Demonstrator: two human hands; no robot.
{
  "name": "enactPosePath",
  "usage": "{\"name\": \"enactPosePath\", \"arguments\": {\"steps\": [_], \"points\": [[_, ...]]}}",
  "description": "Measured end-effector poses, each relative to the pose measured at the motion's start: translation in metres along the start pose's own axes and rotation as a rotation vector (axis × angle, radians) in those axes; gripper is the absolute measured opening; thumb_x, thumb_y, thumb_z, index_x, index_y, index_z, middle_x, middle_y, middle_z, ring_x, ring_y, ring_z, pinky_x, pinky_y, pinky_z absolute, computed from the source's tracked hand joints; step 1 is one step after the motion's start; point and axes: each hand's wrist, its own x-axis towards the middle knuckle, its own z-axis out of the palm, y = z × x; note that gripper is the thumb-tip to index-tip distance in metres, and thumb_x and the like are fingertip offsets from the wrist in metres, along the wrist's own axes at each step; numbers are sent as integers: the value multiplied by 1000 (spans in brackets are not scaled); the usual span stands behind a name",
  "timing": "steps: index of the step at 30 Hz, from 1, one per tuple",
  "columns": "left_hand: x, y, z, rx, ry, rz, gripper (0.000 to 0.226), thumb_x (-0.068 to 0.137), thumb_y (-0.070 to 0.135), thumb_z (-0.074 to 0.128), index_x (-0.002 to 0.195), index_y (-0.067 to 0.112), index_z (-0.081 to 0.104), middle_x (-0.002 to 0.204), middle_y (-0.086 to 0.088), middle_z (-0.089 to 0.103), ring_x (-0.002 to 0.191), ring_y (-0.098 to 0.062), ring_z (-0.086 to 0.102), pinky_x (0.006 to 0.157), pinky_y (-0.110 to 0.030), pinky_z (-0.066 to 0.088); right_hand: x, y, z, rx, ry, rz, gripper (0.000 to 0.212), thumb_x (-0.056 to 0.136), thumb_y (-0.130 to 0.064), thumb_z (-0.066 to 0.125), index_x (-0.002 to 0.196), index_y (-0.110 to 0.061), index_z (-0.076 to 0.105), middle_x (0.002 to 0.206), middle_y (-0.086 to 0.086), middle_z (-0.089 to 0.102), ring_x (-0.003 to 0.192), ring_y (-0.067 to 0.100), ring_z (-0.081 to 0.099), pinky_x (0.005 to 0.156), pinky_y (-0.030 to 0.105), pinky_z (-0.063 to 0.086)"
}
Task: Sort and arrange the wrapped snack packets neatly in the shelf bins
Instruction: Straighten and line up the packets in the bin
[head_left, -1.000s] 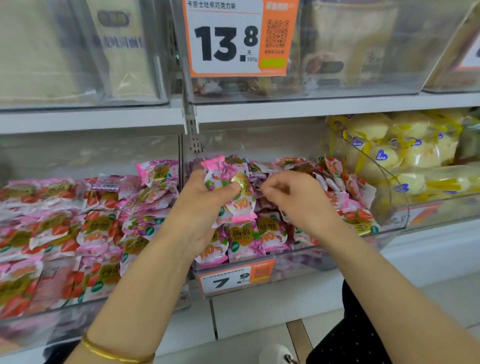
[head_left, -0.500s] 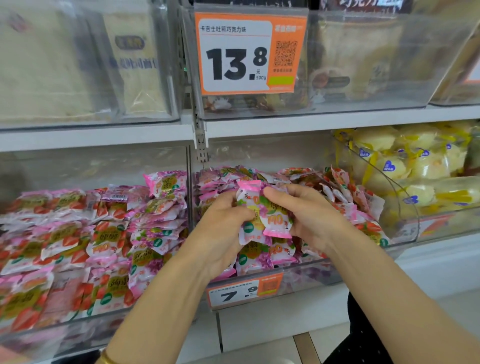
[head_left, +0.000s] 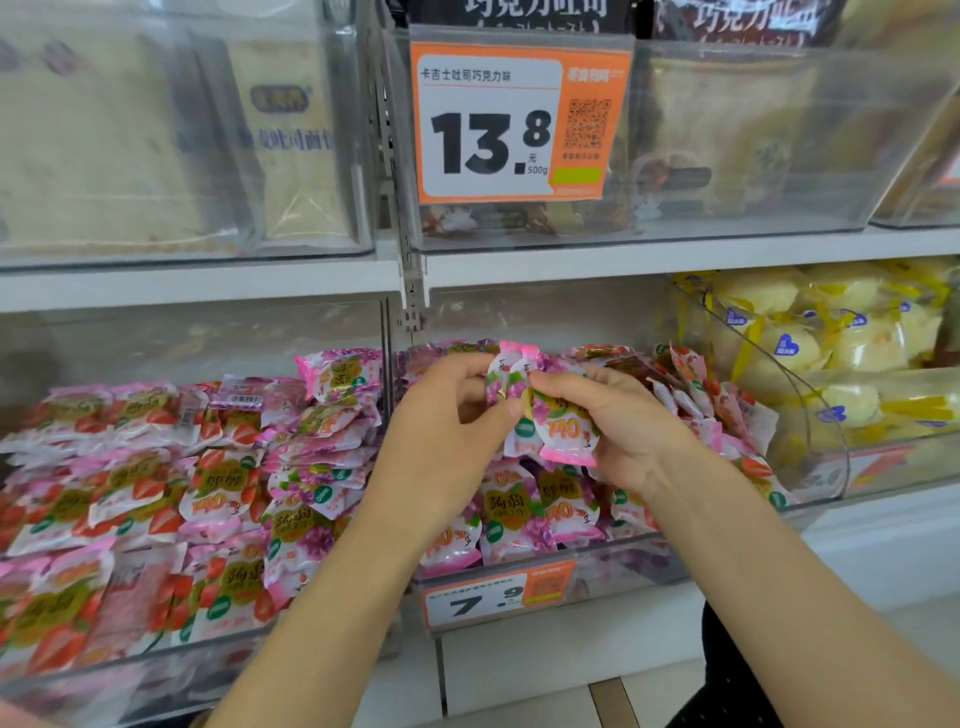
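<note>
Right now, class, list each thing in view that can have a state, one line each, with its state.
left hand, grips the pink packets
right hand, grips the same pink packets
pink packets, held together over the middle bin
middle bin, nearly full, packets jumbled
left bin, full, packets in rough rows
right bin, holds yellow packets

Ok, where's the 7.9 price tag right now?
Head view, lower centre: the 7.9 price tag is on the middle bin's front, below the left hand and right hand.
</note>
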Motion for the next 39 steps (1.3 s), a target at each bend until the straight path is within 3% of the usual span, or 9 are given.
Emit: {"name": "enactPosePath", "arguments": {"steps": [4,8,12,17,20,23,27,34,39], "points": [[8,-3,-24,272,291,170,34,89,14,59,123,21,57,114,12,58,101,4,49,82,4,32,20,-17,9,-70,129,-31,30,76,-5,73,103,-3,61,65,4,71,54,13,68,48,26,55],[27,-29,-39,247,345,27,38,89,19,61,127,20,54,129,4,55,121,-12,47,96,-19,32,64,-26,34,-213,255,-32,58,75,-7,76,127,0,51,84,10,67,65,18,65,50,32,56],[33,-40,-36,153,329,18,39,88,15,62,126,17,53,126,2,56,117,-9,48,99,-22,36,102,-23,67,-314,226,2,34,79,-11,73,109,-1,61,87,8,63,75,17,58,51,29,49],[34,-44,-38,227,341,67,39,88,10,60,126,16,53,125,2,56,119,-10,48,100,-20,33,114,-18,91,-686,211,-72,29,85,-22,68,107,-4,60,97,7,56,87,17,51,85,32,51],[34,-45,-37,219,323,66,38,88,9,59,125,17,53,125,1,55,120,-12,47,101,-23,35,112,-24,84,-674,191,-117,10,87,-17,64,83,-8,60,89,4,54,84,16,51,79,28,45],[35,-46,-36,209,316,60,36,89,8,58,123,19,54,123,1,55,116,-11,48,94,-21,35,114,-34,69,-337,120,8,25,91,-6,54,66,-7,55,65,3,61,63,12,49,62,24,42],[36,-47,-34,192,314,54,35,89,6,57,121,20,54,122,0,54,109,-9,48,90,-19,33,114,-39,51,-392,179,72,6,86,-11,64,81,-10,61,74,1,61,62,8,49,56,21,42],[37,-49,-34,158,316,50,37,88,5,57,121,22,54,122,0,53,107,-4,45,90,-19,34,93,-28,50,-663,-74,140,41,77,-19,74,114,-6,61,112,7,67,98,18,63,74,26,50],[38,-50,-35,167,322,59,37,87,4,57,121,19,54,121,-1,53,108,-6,46,90,-20,35,67,3,71,-1044,-119,-263,13,75,-21,76,77,-14,66,84,2,68,81,16,63,76,29,49]]}}
